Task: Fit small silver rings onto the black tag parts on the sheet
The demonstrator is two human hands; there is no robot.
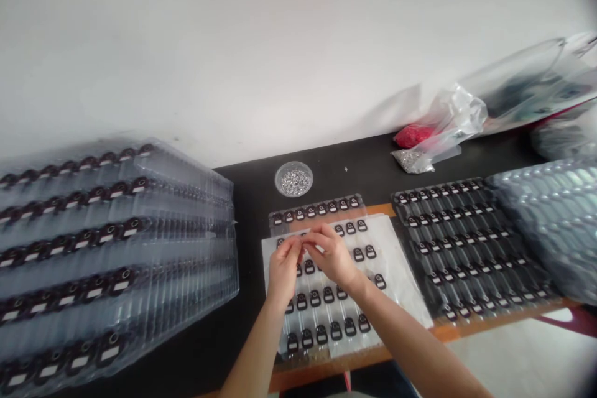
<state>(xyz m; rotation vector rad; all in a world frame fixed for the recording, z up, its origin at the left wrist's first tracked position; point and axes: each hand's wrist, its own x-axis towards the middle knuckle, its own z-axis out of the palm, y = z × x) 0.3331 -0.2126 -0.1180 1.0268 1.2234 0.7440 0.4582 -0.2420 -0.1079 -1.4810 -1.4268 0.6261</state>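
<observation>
Where the tabletop reaches its left end, a tall stack of loaded clear trays stands close to the work, so the left elbow is best kept tucked in. Next comes the left hand, fingers curled and thumb drawn up into a near pinch over the tray by the front edge. Whether anything sits between those fingertips, I cannot tell from here. The black tags lie in rows in that tray, over a white sheet, some of them hidden by the hands. Farther back, toward the rear edge, a dish holds small silver bits; pieces that fine probably want a light fingertip grip, not a squeeze. The right hand comes in to meet the left at the tips, thumb and forefinger bent close; what it has hold of, if anything, is too small to tell. Steadying with one hand while the other does the fine work seems soundest, with both wrists clear of the rows below. One loose bit lies right of the dish, easily lost to a careless sweep. Along the front edge, just right of the sheet, another full tray, the right tray, could be nudged by a wide forearm.
</observation>
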